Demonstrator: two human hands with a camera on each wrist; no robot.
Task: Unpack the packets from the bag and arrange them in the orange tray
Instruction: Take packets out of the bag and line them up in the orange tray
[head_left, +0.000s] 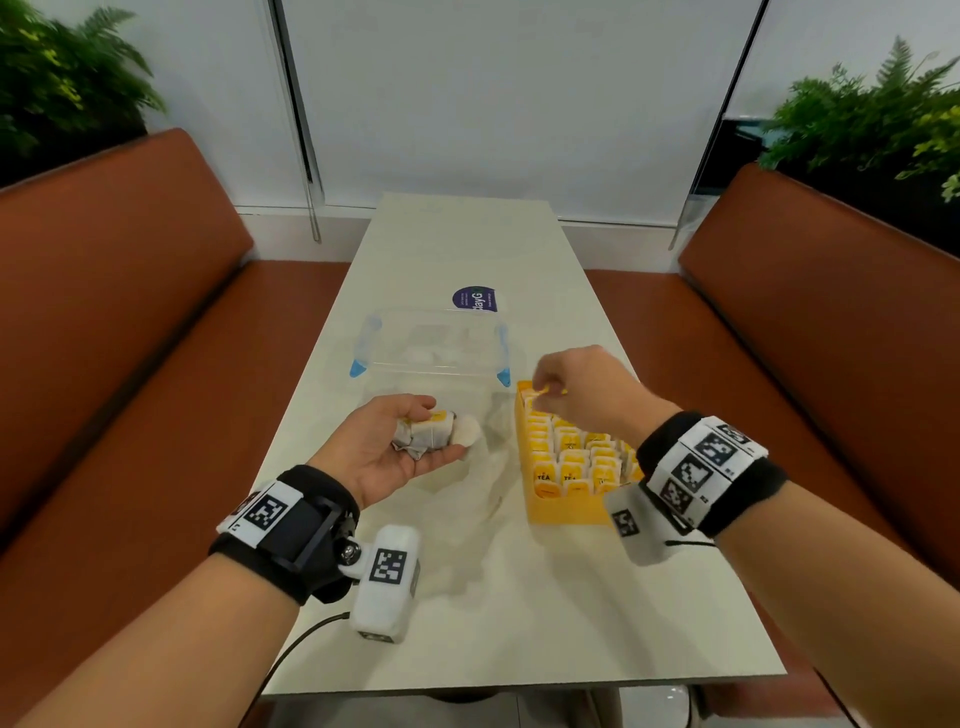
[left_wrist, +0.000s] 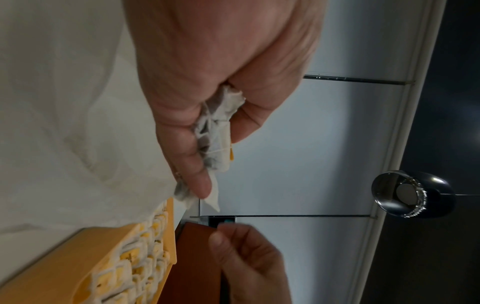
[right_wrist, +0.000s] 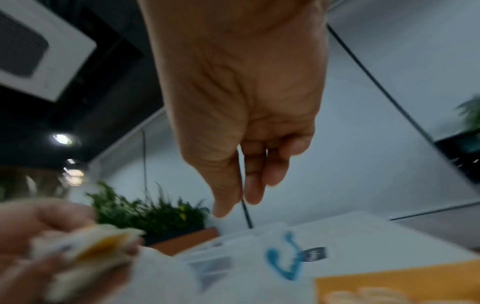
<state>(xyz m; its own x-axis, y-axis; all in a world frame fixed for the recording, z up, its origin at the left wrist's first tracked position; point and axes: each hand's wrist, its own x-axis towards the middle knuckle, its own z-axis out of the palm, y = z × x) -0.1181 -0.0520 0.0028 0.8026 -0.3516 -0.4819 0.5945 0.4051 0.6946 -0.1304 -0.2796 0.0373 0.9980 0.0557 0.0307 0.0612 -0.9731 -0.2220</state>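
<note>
My left hand (head_left: 415, 436) is palm up over the table and grips a small bunch of white-and-yellow tea packets (head_left: 434, 428), thumb on top; the same packets (left_wrist: 215, 133) show between thumb and fingers in the left wrist view. The orange tray (head_left: 566, 506) stands to the right, filled with rows of upright packets (head_left: 571, 452). My right hand (head_left: 548, 387) hovers over the tray's far end. Its fingers (right_wrist: 252, 191) hang down loosely with nothing visible between them. A crumpled clear bag (head_left: 488, 462) lies on the table between my left hand and the tray.
A clear plastic box with blue clips (head_left: 431, 343) stands just beyond my hands, with a purple round label (head_left: 475, 299) behind it. The white table (head_left: 519, 623) is narrow, with orange bench seats (head_left: 130, 364) on both sides. A window wall closes the far end.
</note>
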